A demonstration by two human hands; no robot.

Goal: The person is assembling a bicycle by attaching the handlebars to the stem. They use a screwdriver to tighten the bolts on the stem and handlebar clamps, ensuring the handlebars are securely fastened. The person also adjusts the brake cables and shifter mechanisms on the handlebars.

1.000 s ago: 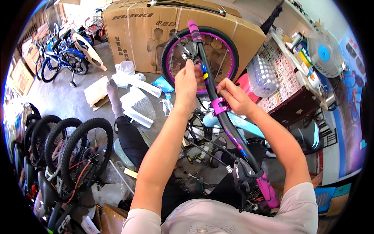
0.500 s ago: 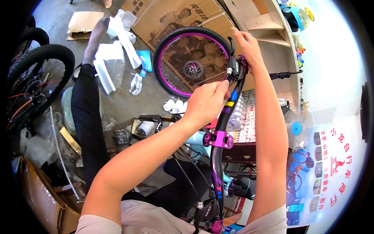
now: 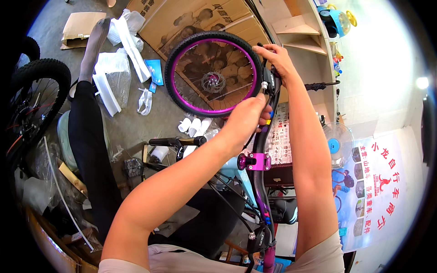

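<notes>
A black and purple handlebar runs lengthwise before me, fixed in a purple stem clamp on a light-blue bicycle frame. At its far end is a black brake lever assembly. My right hand reaches over that end, its fingers curled round the lever blade. Just below the lever's silver adjuster, my left hand is closed on the thin black brake cable, which its fingers partly hide. Another brake lever assembly sits at the near end of the handlebar.
A purple-rimmed wheel leans against a large cardboard box ahead. White packing strips and plastic wrap litter the floor. More bicycle wheels stand at the left. A fan and wooden shelving are on the right.
My right hand's fingers have gone from raised and spread to curled over the brake lever. The handlebar has turned slightly, and the view has shifted. My left hand stays by the lever.
</notes>
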